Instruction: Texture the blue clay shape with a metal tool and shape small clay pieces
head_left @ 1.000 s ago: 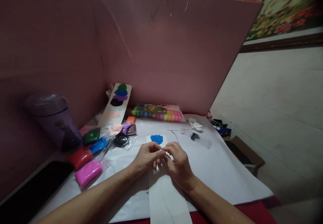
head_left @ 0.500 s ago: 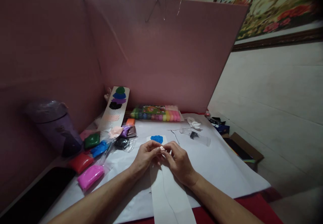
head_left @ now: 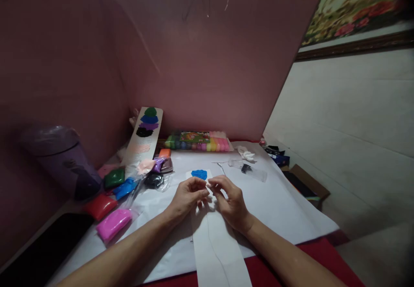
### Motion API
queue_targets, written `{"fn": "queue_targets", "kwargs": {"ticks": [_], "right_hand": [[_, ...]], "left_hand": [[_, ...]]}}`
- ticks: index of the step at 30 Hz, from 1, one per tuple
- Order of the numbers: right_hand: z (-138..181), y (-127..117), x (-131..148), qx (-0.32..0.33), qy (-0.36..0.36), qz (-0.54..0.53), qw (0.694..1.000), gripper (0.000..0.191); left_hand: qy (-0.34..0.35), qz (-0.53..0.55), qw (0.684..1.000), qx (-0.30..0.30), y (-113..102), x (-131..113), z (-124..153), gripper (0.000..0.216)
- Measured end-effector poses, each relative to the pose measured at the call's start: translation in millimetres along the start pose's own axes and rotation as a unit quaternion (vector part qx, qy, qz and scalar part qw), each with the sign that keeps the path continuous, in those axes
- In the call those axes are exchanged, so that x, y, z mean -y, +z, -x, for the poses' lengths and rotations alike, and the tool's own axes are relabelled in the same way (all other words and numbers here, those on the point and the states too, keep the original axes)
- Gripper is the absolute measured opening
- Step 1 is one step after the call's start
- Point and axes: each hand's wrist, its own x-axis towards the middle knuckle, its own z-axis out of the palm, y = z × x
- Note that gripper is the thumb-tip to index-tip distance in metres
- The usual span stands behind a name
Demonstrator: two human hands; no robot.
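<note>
Just above a long white card strip, my two hands meet fingertip to fingertip. A small bit of pale pink modelling clay shows between them, partly hidden. My right hand pinches it with thumb and index finger. My left hand has its thumb and bent fingers closed against the same bit from the other side. The card has a patch of blue clay at its far end and a thin curved line running down it.
Bagged clay lies at left, including a pink packet and a red packet, by a purple tumbler. A colour-sample card leans behind. Further back is a clay pack; a clear plastic tube lies at right.
My fingertips have parted slightly, and less of the pale clay shows between them. The whole view has shifted a little; the card and packets stay in place.
</note>
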Motion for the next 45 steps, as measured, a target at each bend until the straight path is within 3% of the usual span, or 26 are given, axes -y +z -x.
{"fn": "queue_targets", "kwargs": {"ticks": [4,8,13,18,22,26,36,45], "right_hand": [[-1.2,-3.5,-2.5,0.071,-0.017,-0.035,0.997,0.025],[-3.9,-6.2,-1.1,0.025,0.005,-0.025,0.999,0.018],[-4.7,-6.6,2.3,0.074,0.013,-0.062,0.995,0.018],[-2.5,-3.5,-2.1,0.012,0.087,-0.049,0.995,0.013],[0.5,-2.6,-4.1,0.049,0.051,-0.018,0.997,0.009],[1.4,-3.0,-3.3,0.078,0.021,0.009,0.997,0.009],[-3.4,-2.0,-4.7,-0.015,0.102,0.01,0.995,0.007],[-3.6,-1.1,-10.5,-0.033,0.149,0.0,0.988,0.005]], "left_hand": [[0.011,-0.017,1.0,-0.001,0.1,-0.4,-1.0,0.022],[0.018,-0.019,1.0,-0.01,-0.6,0.5,-2.9,0.024],[0.011,-0.024,1.0,-0.007,-1.0,-0.8,-2.6,0.025],[0.01,-0.003,1.0,-0.006,-2.7,0.3,-2.8,0.028],[0.012,-0.026,0.999,0.027,-5.3,2.2,-3.1,0.028],[0.016,-0.025,0.999,0.016,-5.3,1.6,-2.5,0.027],[0.014,0.047,0.995,-0.083,-5.2,0.9,-5.7,0.023],[-0.014,0.036,0.997,-0.066,-7.4,-0.7,-2.8,0.024]]}}
